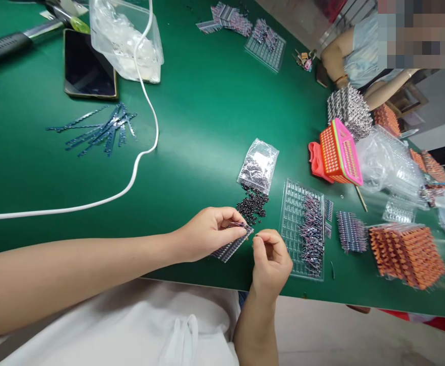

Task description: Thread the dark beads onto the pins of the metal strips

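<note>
My left hand (205, 235) is closed around a small flat dark panel of fine rows (228, 250), with thin reddish leads showing by the thumb. Just right of it, my right hand (271, 262) pinches thumb and forefinger together; whatever is between the tips is too small to name. Beyond both hands lies a loose pile of tiny dark beads (251, 206), spilling from a clear plastic bag (259, 162). Beside my right hand, a clear compartment tray (293, 229) carries many small parts with thin wire leads (312, 236) along its right side.
A white cable (140, 157) curves across the green table (195, 127). Blue strips (108, 129), a phone (87, 68) and a plastic tub (153, 56) lie left. Rightward are an orange basket (331, 155), stacked orange parts (405, 254) and another person's arm (336, 58).
</note>
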Demonstrator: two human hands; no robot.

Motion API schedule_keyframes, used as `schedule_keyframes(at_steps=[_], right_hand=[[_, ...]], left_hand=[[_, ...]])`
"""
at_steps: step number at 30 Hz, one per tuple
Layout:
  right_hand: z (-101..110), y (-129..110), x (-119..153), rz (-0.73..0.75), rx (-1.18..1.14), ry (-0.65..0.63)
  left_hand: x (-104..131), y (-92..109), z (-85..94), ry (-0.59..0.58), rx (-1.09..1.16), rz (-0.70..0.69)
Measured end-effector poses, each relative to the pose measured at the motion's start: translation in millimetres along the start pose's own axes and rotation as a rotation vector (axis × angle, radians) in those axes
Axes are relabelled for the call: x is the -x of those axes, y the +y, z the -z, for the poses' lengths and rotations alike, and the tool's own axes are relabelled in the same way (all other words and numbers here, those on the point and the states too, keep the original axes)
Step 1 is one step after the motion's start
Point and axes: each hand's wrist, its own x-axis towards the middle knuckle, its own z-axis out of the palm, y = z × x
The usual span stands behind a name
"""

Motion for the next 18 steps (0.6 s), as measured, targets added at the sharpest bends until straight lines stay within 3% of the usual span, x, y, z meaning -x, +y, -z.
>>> schedule_keyframes(at_steps=[7, 18], right_hand=[[0.4, 1.0, 0.3, -0.058, -0.108, -0.046], [0.3, 1.2, 2.2, -0.037, -0.048, -0.049]], left_hand=[[0.8, -0.5, -1.6, 0.018, -0.049, -0.029], [4.0, 1.9, -2.7, 0.014, -0.178, -0.076]])
